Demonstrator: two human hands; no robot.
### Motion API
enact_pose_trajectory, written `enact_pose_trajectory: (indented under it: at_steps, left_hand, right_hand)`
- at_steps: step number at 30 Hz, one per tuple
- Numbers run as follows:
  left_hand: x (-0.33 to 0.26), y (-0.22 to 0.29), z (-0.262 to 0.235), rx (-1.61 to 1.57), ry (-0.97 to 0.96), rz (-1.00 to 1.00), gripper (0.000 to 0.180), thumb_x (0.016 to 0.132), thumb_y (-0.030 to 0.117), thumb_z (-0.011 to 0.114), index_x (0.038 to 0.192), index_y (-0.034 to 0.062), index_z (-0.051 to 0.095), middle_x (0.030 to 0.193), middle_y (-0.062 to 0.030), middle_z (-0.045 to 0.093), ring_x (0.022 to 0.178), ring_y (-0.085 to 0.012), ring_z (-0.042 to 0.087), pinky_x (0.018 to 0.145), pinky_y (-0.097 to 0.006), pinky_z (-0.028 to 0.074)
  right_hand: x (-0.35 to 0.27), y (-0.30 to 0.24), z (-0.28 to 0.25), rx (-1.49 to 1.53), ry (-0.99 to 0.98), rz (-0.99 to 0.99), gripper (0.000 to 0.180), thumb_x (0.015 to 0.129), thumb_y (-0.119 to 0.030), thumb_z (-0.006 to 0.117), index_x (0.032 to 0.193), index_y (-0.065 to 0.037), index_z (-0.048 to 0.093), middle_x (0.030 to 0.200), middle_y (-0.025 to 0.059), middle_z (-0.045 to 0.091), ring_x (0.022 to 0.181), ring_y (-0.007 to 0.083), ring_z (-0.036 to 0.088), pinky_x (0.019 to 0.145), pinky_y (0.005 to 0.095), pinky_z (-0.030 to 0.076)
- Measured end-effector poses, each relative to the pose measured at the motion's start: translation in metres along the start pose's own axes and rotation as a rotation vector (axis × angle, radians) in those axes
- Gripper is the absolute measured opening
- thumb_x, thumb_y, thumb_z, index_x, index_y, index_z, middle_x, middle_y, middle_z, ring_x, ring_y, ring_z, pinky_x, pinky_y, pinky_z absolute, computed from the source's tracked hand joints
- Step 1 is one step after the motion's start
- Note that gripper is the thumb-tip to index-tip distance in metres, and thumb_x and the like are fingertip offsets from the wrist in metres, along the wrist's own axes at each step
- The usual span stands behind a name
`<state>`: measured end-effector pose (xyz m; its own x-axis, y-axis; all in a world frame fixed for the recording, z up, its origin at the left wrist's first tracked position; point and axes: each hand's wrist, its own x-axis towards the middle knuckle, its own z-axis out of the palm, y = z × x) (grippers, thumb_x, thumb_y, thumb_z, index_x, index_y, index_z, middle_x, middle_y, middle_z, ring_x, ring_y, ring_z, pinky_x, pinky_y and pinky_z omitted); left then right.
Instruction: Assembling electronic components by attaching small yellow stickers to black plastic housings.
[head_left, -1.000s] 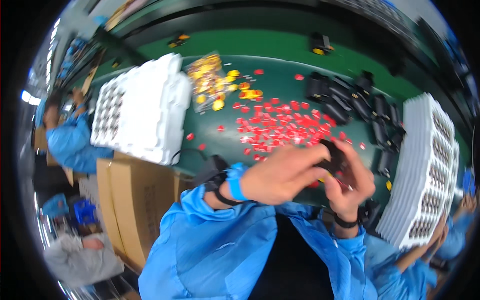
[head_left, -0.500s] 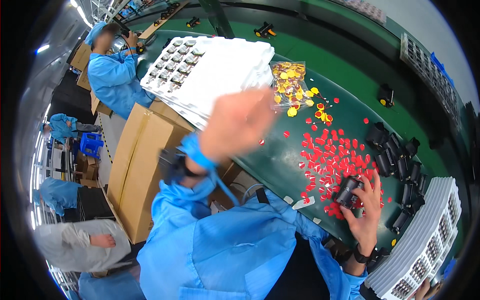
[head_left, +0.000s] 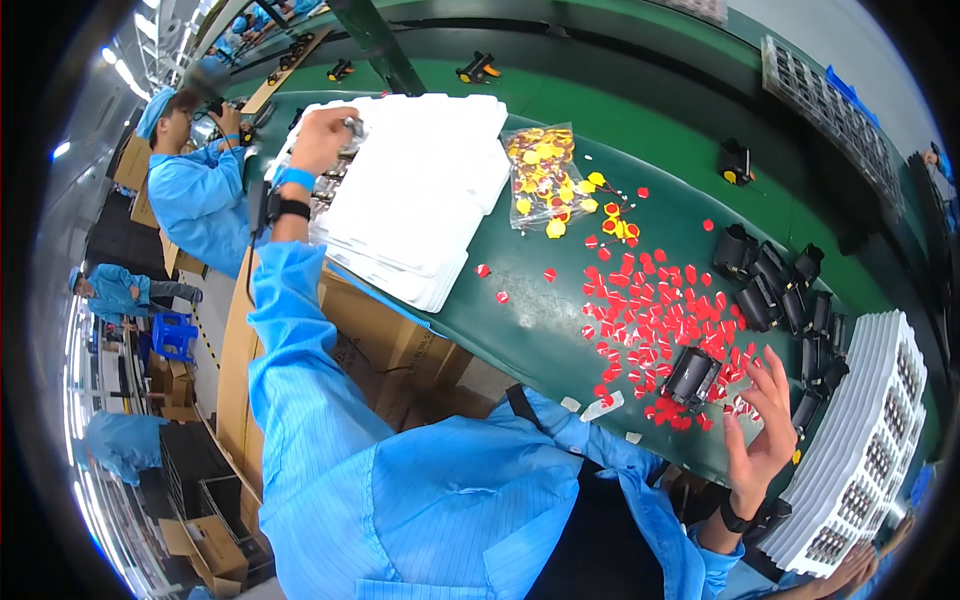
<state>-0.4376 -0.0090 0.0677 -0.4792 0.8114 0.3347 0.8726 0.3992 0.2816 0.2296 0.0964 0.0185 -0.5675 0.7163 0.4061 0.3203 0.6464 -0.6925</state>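
Observation:
My left hand (head_left: 320, 142) reaches over the far-left part of a stack of white plastic trays (head_left: 425, 180). Its fingers are closed around a small silvery part (head_left: 353, 127), whose exact kind I cannot make out. More such parts sit in the tray's pockets beside it, partly hidden by the hand and wrist. On the right, my right hand (head_left: 762, 440) is open, fingers apart, holding nothing. Just left of its fingers lies a black plastic housing (head_left: 692, 378), resting among scattered small red pieces (head_left: 640, 310) on the green table (head_left: 530, 330).
A clear bag of yellow and red pieces (head_left: 540, 175) lies right of the trays. Several black housings (head_left: 770, 285) cluster at the right, near another stack of white trays (head_left: 850, 450). Cardboard boxes (head_left: 375, 325) stand below the table edge. A co-worker in blue (head_left: 195, 190) is at the far left.
My left hand has swung away to the far left, onto the tray, and grips a part there. My right hand has let go of the black housing and drawn off to the right.

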Motion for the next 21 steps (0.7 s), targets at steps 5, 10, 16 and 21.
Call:
enact_pose_trajectory:
  at_steps: [5,10,16,21]
  left_hand:
    - [-0.046,0.130,-0.010,-0.197,0.302,0.382,0.031,0.075,-0.004,0.066,0.103,0.0043,0.074,0.071,-0.0070,0.064,0.063,-0.0134,0.061,0.062,-0.026,0.049]
    - [-0.144,0.300,0.035,-0.528,-0.169,1.109,0.034,0.058,0.011,0.067,0.090,0.0000,0.070,0.065,-0.0049,0.050,0.054,-0.0193,0.050,0.050,-0.033,0.040]
    - [-0.188,0.369,0.100,-0.924,-0.314,1.149,0.031,0.059,0.006,0.069,0.089,-0.0020,0.070,0.068,-0.0062,0.051,0.056,-0.0206,0.051,0.050,-0.032,0.037]
    - [-0.177,0.388,0.115,-0.701,-0.377,0.816,0.061,0.060,0.007,0.081,0.118,-0.0015,0.062,0.119,-0.0208,0.059,0.104,-0.0374,0.061,0.089,-0.046,0.050]
  right_hand:
    - [-0.010,-0.020,0.015,0.257,0.188,0.102,0.018,0.077,0.010,0.063,0.095,0.009,0.065,0.100,0.0239,0.072,0.099,0.0377,0.071,0.091,0.0452,0.054]
    - [0.026,-0.043,0.033,0.367,-0.362,-0.121,0.084,0.075,-0.021,0.086,0.144,0.003,0.046,0.148,0.0290,0.043,0.134,0.0447,0.048,0.109,0.0473,0.041]
    - [-0.009,-0.022,0.027,0.425,-0.260,-0.060,0.068,0.070,-0.014,0.087,0.129,0.005,0.059,0.134,0.0281,0.056,0.119,0.0419,0.061,0.099,0.0440,0.050]
    - [-0.031,-0.004,0.003,0.244,-0.011,0.069,0.063,0.063,-0.011,0.085,0.119,0.009,0.063,0.121,0.0273,0.065,0.115,0.0384,0.065,0.099,0.0422,0.051]
